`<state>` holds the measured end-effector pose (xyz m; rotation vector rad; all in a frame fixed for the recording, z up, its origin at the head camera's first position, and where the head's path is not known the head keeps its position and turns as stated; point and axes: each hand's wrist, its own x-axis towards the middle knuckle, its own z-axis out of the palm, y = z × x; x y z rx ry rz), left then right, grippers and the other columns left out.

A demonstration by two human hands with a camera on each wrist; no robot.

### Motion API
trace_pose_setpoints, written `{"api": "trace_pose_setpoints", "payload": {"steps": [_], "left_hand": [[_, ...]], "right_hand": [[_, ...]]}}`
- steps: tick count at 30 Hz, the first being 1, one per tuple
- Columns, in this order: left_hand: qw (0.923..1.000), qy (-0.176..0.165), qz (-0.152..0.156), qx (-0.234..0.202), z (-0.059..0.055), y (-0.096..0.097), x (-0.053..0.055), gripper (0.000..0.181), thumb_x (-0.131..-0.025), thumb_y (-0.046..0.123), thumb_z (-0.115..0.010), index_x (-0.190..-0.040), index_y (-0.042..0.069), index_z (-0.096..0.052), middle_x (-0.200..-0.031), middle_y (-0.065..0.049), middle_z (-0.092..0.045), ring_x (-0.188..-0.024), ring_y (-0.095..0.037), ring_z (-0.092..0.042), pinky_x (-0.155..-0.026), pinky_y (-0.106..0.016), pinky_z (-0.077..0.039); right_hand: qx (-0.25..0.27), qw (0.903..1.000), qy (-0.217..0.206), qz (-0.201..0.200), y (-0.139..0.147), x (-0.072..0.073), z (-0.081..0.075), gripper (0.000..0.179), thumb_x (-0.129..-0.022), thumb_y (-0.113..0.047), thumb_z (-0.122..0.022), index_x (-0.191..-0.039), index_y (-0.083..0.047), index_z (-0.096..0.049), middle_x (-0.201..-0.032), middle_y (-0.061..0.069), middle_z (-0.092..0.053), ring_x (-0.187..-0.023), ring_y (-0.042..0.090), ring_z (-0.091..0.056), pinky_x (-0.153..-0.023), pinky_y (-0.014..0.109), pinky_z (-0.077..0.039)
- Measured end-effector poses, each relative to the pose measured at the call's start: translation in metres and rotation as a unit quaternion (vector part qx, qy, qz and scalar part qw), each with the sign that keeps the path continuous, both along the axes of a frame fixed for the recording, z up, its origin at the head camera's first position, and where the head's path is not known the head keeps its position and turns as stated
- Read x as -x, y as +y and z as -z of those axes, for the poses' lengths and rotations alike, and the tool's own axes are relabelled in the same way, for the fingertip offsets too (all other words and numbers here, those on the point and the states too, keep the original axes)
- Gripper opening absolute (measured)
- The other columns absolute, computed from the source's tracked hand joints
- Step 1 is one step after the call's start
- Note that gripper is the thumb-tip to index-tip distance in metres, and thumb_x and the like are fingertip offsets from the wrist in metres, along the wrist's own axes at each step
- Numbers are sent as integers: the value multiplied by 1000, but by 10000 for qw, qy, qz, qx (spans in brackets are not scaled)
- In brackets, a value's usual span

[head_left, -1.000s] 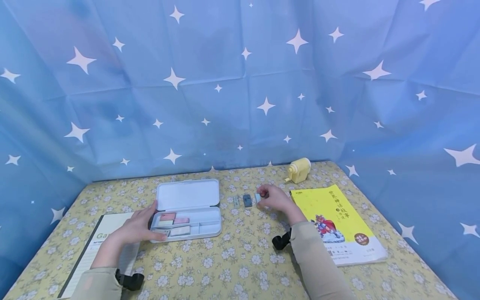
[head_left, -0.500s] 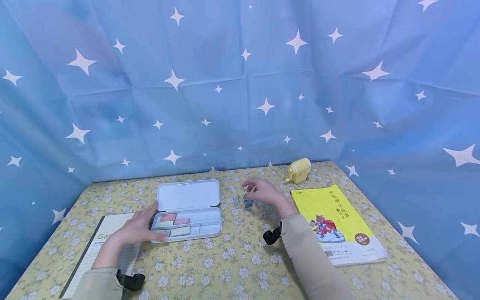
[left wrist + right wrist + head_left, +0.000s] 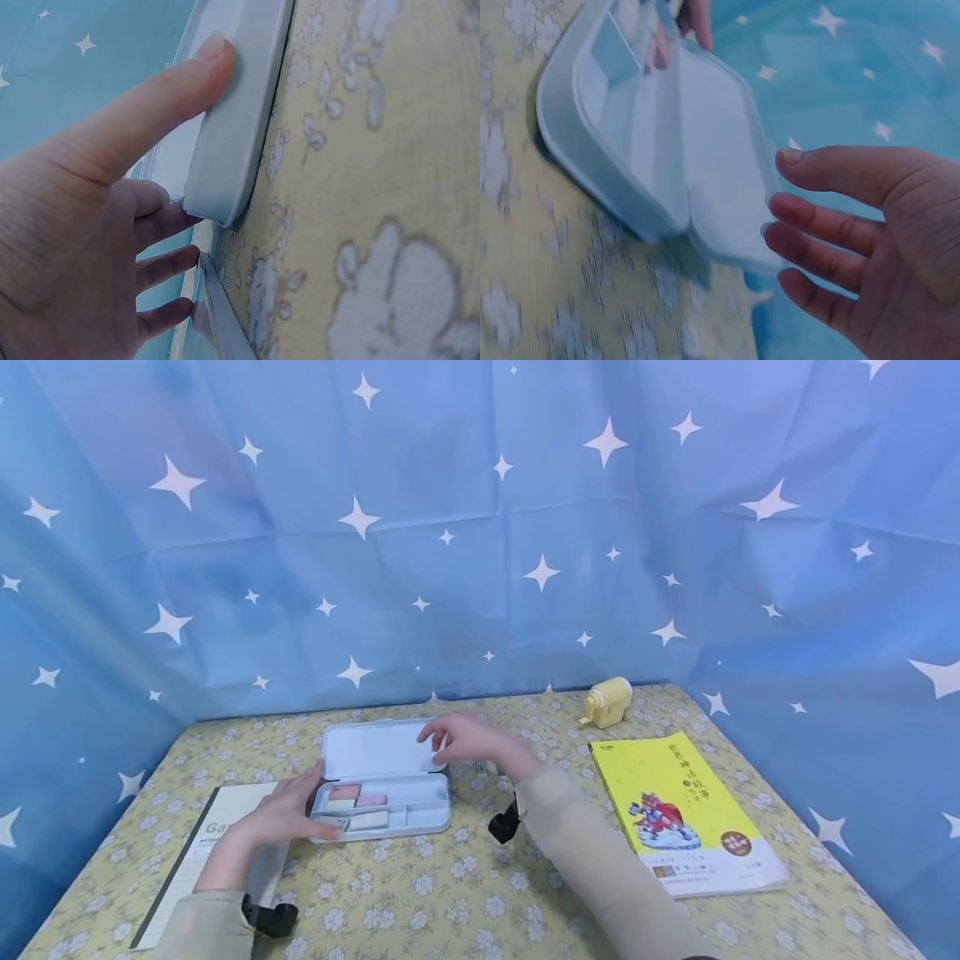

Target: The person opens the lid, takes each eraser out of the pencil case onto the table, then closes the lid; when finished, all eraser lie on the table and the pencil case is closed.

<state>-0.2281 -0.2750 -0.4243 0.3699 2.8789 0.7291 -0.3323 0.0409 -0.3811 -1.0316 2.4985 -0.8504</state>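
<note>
A white pencil case (image 3: 431, 791) lies on the table with its lid (image 3: 367, 752) laid back. Several erasers sit in its left compartments, among them a red-pink one (image 3: 345, 792), a lighter pink one (image 3: 372, 800) and a white one (image 3: 370, 820). My left hand (image 3: 281, 812) grips the case's left end, thumb on the front wall (image 3: 244, 142) and fingers at the end and behind. My right hand (image 3: 474, 742) is at the lid's right edge, fingers loosely spread with nothing between them. Small items (image 3: 487, 767) beyond the case are partly hidden by the right wrist.
A notebook (image 3: 180, 877) lies at the left under my left forearm. On the right is a yellow book (image 3: 645, 768) with a cartoon figure. A yellow pencil sharpener with a crank (image 3: 609, 703) stands at the back right. A blue starred curtain (image 3: 480, 568) surrounds the table.
My right hand has let go of the small light-blue item on the table and moved left to the lid's right edge. My left hand has stayed on the case.
</note>
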Motion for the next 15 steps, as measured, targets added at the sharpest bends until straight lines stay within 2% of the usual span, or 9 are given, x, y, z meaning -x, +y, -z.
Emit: {"api": "trace_pose_setpoints", "payload": {"steps": [6,15], "left_hand": [[9999,-56,-80,-63,4,0,1,126,-68,57,-81,-151,-8,-12,-152,-32,-22,-134,-55,-21,-98,-72,-25],[9998,-92,-127,-101,4,0,3,126,-67,57,-81,-152,-6,-13,-153,-30,-22,-134,-53,-21,-98,-71,-25]], "right_hand": [[-131,9986,-74,-499,-33,-4,4,31,-92,-12,-68,-123,-10,-67,-95,-6,-65,-87,8,-62,-73,24,-50],[-89,9974,-380,-602,-68,-13,15,23,-92,-8,-67,-114,-5,-72,-93,-5,-69,-76,4,-63,-69,19,-50]]}}
